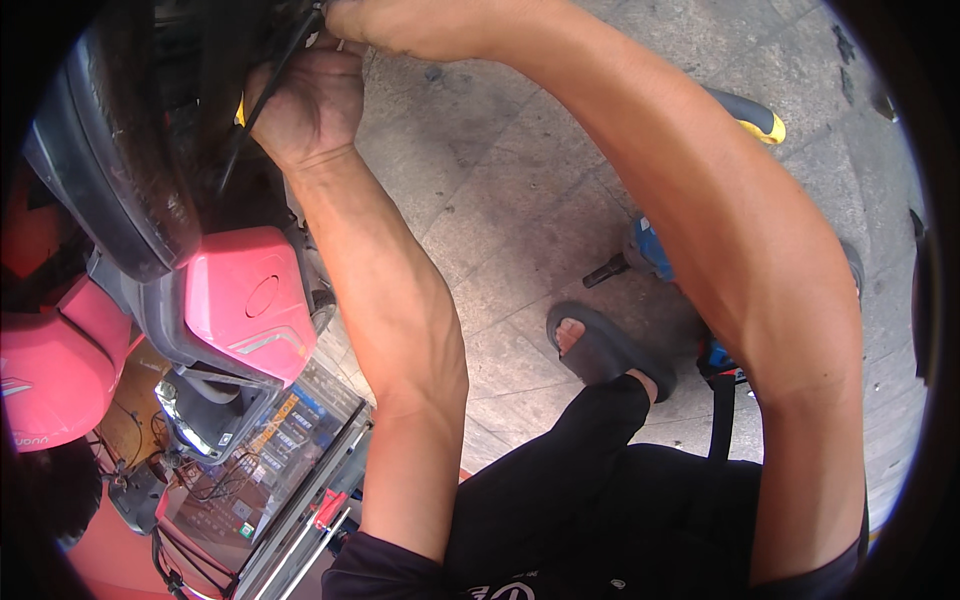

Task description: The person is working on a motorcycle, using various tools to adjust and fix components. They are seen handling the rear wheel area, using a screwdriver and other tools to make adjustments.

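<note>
My left hand reaches up beside the dark underside of a pink scooter, palm showing. Its fingers are mostly hidden in shadow and behind my other hand. At the top edge my right hand is closed, its fingertips at the upper end of a thin black strip that looks like a cable tie. The strip slants down across the left palm's edge. A small yellow piece shows beside the left hand; what it belongs to is hidden. A pink body panel sits below, under a dark curved part.
Another pink panel is at the far left. Below stands a glass-topped case with small packets and wires. On the paved floor lie a blue power tool and a black-and-yellow handle, near my sandalled foot.
</note>
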Motion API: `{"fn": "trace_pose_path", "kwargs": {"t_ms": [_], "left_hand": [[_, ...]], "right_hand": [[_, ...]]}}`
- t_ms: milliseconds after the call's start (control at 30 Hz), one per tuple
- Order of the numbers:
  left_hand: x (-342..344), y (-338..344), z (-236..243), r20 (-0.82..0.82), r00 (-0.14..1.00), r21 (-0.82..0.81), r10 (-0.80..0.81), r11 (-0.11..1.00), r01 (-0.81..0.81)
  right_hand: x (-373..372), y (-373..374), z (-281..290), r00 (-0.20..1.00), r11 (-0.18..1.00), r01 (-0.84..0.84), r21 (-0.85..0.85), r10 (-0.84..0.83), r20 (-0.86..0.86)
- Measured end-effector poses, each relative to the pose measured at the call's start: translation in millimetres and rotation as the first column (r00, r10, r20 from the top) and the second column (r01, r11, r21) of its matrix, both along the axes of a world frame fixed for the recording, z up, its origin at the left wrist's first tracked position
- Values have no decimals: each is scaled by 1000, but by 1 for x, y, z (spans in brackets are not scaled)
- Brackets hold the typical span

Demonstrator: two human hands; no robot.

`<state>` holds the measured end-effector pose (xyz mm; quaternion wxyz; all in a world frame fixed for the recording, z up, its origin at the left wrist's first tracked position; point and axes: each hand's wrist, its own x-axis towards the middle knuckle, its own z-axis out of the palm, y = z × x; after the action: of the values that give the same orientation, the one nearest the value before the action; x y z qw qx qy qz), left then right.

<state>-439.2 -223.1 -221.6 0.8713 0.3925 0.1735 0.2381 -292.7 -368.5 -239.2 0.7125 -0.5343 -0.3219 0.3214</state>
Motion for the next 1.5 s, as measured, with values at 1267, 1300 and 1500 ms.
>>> {"fn": "trace_pose_path", "kwargs": {"t_ms": [1267, 1300, 1500], "left_hand": [[0, -10, -9, -113, 965, 271, 237, 942, -199], [1, -14, -10, -132, 953, 308, 273, 925, -222], [4, -26, -13, -14, 987, 301, 160, 942, -149]], "right_hand": [[-9, -1, -7, 999, 997, 46, 60, -47, 13], [-11, 0, -9, 997, 992, 74, 100, -78, 30], [-19, 3, -13, 995, 981, 99, 166, -97, -18]]}}
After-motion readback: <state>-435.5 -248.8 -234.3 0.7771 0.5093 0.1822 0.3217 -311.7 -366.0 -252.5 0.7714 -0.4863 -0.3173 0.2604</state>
